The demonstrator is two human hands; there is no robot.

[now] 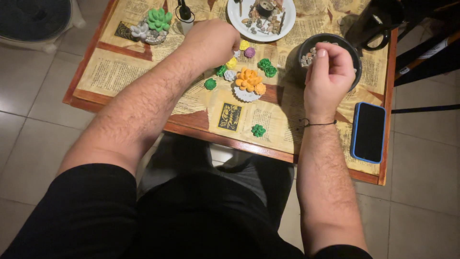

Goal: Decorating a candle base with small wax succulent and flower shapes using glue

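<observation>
My right hand [329, 76] hovers over a dark bowl [306, 46] of small pebbles, its fingers pinched on a few pebbles. My left hand [211, 42] rests closed on the table near small clay succulents, with something small and pale at its fingertips that I cannot make out. An orange clay succulent in a white pot [248, 84] stands between the two hands. Around it lie small green [267, 67], yellow [232, 63], purple [249, 52] and grey [230, 75] succulent pieces.
The table [115, 72] is covered in printed paper. A white plate [239, 21] with stones and bits sits at the back. A green and grey succulent pot [152, 26] stands back left, a small bottle [185, 17] beside it. A blue-cased phone [368, 132] lies right, a dark jug [378, 21] behind.
</observation>
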